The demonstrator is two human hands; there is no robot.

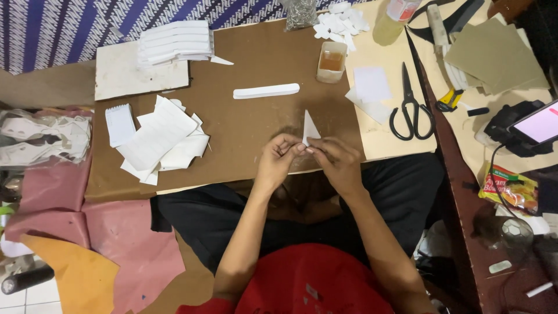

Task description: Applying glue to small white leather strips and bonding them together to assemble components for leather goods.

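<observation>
- The left hand (pixel 281 156) and right hand (pixel 337 160) meet over the near edge of the brown bench (pixel 261 125), just above the person's lap.
- Both sets of fingers pinch the lower end of a small white paper triangle (pixel 309 128); its tip points up and away, clear of the fingertips, with the left fingers on its left side and the right fingers on its right.
- At the right, on the dark surface, lies one snack packet (pixel 507 190), rectangular, in yellow, green and red.
- Left of the hands, a loose pile of white paper pieces (pixel 163 142) lies fanned out on the bench, with one small ridged white pad (pixel 120 124) beside it.
- Right of the hands lies one pair of black scissors (pixel 410 107), blades pointing away.
- Farther off, one long white strip (pixel 266 91) lies flat, well apart from the hands.
- Beyond it stands one small cup (pixel 332 61) of amber liquid.
- At the far left, a stack of white strips (pixel 175 42) rests on a pale board (pixel 125 75).
</observation>
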